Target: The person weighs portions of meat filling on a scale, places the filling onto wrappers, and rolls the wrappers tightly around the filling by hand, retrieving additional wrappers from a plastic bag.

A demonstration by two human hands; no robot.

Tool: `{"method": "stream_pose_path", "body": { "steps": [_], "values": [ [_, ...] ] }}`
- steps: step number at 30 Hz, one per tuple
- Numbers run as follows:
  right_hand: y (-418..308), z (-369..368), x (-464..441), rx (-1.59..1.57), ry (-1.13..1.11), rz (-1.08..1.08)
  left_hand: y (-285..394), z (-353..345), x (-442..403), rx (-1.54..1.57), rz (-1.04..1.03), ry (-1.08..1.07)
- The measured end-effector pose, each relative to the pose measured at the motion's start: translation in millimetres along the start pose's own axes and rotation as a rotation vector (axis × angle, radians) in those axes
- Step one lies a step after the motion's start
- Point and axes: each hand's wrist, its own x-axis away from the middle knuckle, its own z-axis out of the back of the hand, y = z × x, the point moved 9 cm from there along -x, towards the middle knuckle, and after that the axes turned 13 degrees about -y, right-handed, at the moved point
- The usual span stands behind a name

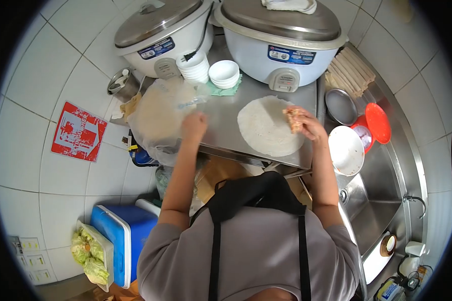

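My right hand is closed around a clump of orange-brown, minced-looking filling. It is over the right side of a round, flat, white wrapper spread on the steel table. My left hand is curled closed at the table's front edge, left of that wrapper. Whatever its fingers may hold is hidden. Beside it lies a stack of pale round wrappers in a clear plastic bag, which hangs over the table's edge.
Two large rice cookers stand at the back, with stacked white bowls in front. To the right are rolled wrappers, a white bowl, a red lid and a sink. A blue cooler sits lower left.
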Motion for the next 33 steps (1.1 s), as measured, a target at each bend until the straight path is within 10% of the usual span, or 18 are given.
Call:
{"method": "stream_pose_path", "body": {
  "steps": [5,8,13,20,26,33],
  "values": [
    [-32,8,31,0.055,0.172,0.091,-58,79,-1,-0.050,-0.262,0.608],
    [-45,-1,39,0.056,0.199,0.155,-82,42,-37,-0.111,-0.009,-0.029],
    [-50,-6,45,0.021,0.210,0.252,-7,13,-25,0.084,-0.449,0.074],
    [-50,-15,50,0.001,0.198,0.283,111,-51,-23,-0.003,-0.448,0.203],
    [-59,-6,85,0.019,0.269,0.383,143,-78,-52,0.559,-0.315,-0.570],
    [-59,0,124,0.076,0.339,0.448,133,-113,-78,-0.098,-0.283,-0.316]
  ]
}}
